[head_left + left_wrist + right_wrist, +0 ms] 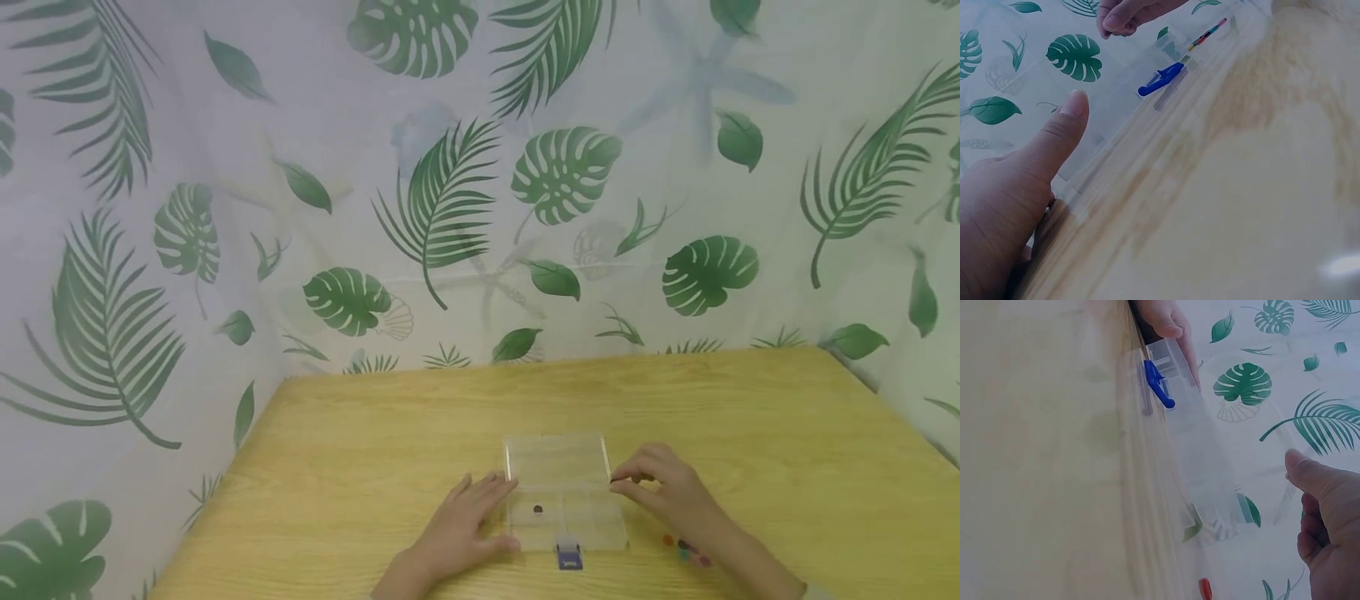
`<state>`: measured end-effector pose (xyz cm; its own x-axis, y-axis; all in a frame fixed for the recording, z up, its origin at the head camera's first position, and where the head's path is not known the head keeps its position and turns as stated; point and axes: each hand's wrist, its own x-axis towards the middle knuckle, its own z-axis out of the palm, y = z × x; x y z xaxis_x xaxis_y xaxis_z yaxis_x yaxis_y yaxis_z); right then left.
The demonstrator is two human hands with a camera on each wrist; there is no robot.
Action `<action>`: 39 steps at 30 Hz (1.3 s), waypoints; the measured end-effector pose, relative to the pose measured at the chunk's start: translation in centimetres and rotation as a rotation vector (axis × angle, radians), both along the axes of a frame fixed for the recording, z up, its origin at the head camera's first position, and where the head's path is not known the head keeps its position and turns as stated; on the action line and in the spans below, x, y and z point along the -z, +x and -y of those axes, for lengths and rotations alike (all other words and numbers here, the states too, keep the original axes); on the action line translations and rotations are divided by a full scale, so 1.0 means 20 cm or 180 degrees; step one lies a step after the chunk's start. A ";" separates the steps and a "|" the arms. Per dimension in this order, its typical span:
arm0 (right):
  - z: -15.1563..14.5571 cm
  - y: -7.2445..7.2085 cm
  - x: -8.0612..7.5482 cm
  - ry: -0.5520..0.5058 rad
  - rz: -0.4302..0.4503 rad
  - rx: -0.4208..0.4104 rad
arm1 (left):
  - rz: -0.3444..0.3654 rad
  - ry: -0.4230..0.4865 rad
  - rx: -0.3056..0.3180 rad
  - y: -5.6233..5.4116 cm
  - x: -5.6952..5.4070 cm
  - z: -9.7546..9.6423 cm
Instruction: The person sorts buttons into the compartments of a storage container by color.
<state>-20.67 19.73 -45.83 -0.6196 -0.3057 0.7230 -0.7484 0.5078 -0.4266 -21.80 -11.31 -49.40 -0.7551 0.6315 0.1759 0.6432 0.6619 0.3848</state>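
Note:
A clear plastic compartment box (592, 533) stands on the table with its lid (555, 461) swung back. Its blue latch (569, 557) faces the near side. One small dark disc (537, 509) lies in the back left compartment. Against the box's left side rests my left hand (467, 527), fingers extended and thumb (1063, 134) by the front corner. My right hand (667, 492) is at the right edge of the lid, thumb and forefinger pinching a small dark piece (612, 481). In the right wrist view the fingertips mostly hide that piece.
To the right of the box, partly under my right forearm, lie several small coloured discs, among them an orange one (667, 540) and a pink one (703, 562). The wood-grain table (360, 467) meets a leaf-patterned wall covering (465, 333) at the back and sides.

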 end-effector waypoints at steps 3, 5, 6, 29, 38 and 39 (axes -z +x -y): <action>0.03 -0.01 0.01 -0.0021 -0.0063 -0.0066 | 0.0004 -0.0019 -0.0001 0.00 0.01 0.00; 0.06 -0.02 0.01 -0.0018 -0.0134 -0.0131 | 0.0008 -0.0024 -0.0013 0.01 0.01 0.00; 0.08 -0.02 0.01 -0.0019 -0.0176 -0.0175 | 0.0008 -0.0026 -0.0016 0.01 0.01 0.00; 0.36 -0.09 0.04 0.0030 -0.0299 -0.0408 | -0.0005 -0.0027 0.0002 0.00 0.00 -0.01; 0.35 -0.09 0.07 0.0095 -0.0097 -0.0387 | 0.0001 -0.0004 0.0003 0.00 0.01 0.00; 0.35 -0.09 0.08 0.0097 -0.0102 -0.0390 | 0.0005 -0.0008 0.0001 0.00 0.01 0.00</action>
<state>-22.43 12.66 -47.36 -0.5529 -0.3999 0.7310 -0.8186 0.4241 -0.3872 -21.72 -11.22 -49.67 -0.7552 0.6322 0.1732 0.6428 0.6628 0.3840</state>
